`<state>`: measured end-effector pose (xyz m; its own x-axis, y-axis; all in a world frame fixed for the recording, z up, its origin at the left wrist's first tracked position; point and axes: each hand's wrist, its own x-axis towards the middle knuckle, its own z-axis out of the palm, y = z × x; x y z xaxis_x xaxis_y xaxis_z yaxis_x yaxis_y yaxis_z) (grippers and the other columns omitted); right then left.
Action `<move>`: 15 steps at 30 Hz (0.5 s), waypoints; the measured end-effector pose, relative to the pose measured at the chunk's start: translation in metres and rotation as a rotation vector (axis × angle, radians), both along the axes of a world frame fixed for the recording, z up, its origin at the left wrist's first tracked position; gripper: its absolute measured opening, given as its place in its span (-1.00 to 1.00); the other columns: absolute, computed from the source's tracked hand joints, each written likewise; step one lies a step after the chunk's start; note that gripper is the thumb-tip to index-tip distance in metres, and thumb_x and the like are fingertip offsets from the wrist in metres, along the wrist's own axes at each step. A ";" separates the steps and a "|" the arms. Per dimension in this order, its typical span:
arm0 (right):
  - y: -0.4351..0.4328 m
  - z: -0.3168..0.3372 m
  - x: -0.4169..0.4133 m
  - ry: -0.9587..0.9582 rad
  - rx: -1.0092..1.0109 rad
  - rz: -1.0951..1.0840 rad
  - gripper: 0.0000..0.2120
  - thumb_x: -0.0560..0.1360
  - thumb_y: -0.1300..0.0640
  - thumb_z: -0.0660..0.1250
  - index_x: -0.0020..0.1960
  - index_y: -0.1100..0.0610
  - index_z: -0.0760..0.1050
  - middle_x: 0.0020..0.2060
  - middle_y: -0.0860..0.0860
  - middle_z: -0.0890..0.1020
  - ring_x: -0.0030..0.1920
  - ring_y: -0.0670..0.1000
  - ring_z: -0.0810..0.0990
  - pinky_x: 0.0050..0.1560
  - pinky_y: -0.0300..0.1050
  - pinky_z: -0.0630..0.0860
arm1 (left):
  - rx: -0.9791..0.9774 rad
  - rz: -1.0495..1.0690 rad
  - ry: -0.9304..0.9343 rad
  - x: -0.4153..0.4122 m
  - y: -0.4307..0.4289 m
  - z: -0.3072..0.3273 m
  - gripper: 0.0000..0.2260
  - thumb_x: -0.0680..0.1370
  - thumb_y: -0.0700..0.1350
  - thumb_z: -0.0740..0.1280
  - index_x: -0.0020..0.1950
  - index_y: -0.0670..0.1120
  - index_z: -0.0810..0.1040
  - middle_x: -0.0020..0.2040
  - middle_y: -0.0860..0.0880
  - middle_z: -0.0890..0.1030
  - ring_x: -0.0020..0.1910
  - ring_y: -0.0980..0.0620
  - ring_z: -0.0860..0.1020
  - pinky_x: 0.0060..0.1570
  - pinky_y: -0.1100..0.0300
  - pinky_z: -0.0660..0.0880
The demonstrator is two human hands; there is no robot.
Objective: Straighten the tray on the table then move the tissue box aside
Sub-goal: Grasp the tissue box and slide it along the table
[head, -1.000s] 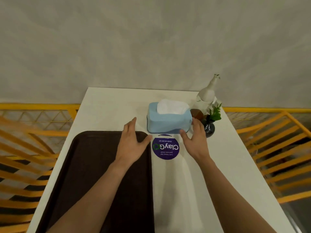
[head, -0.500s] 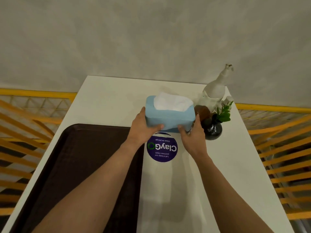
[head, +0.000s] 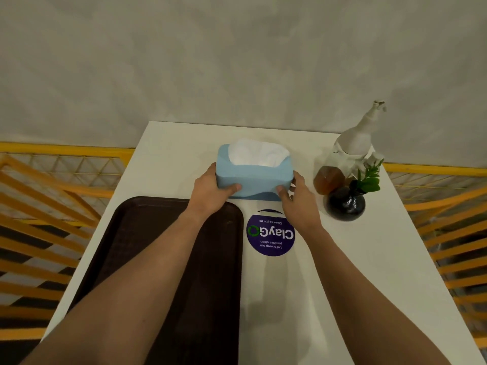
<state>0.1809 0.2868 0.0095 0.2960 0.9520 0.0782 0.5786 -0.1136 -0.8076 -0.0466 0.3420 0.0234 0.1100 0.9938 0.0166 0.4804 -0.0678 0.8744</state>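
A light blue tissue box (head: 257,177) with white tissue showing on top sits on the white table (head: 342,272), just beyond the tray's far right corner. My left hand (head: 210,189) grips its left end, thumb on the front face. My right hand (head: 297,201) holds its right end. A dark brown tray (head: 147,259) lies along the table's left side, its long edges parallel to the table edge; my left forearm crosses over it.
A round purple sticker (head: 271,233) is on the table in front of the box. At the far right stand a black round vase with a green sprig (head: 345,204), a brown ornament (head: 328,179) and a white figurine (head: 355,138). Yellow railings (head: 39,206) flank both sides.
Both hands went from open near the box to gripping its ends. The box has shifted slightly to the left, away from the vase.
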 end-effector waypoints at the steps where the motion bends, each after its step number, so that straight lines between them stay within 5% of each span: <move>1: 0.004 0.001 -0.008 -0.012 -0.014 0.019 -0.52 0.64 -0.01 0.27 0.52 0.03 0.25 0.35 0.03 0.54 0.27 0.08 0.56 0.17 -0.07 0.49 | -0.005 0.007 0.009 -0.010 0.004 0.001 -0.40 0.46 0.01 0.55 0.43 -0.04 0.43 0.17 0.10 0.54 0.09 0.10 0.50 -0.24 0.59 0.38; 8: 0.040 0.005 -0.076 -0.029 -0.087 0.106 -0.53 0.66 -0.05 0.22 0.52 0.02 0.23 0.39 0.02 0.51 0.28 0.10 0.57 0.12 -0.11 0.50 | -0.037 0.026 0.051 -0.086 0.031 0.003 -0.37 0.47 0.05 0.53 0.47 -0.04 0.38 0.33 -0.03 0.56 0.14 0.08 0.48 0.03 0.28 0.43; 15: 0.066 0.002 -0.141 -0.052 -0.098 0.126 -0.50 0.65 -0.09 0.20 0.53 0.03 0.22 0.39 0.04 0.51 0.26 0.12 0.58 0.10 -0.12 0.43 | -0.025 0.039 0.077 -0.156 0.055 0.003 -0.37 0.46 0.06 0.53 0.46 -0.04 0.39 0.32 -0.06 0.57 0.26 -0.07 0.54 0.08 0.17 0.48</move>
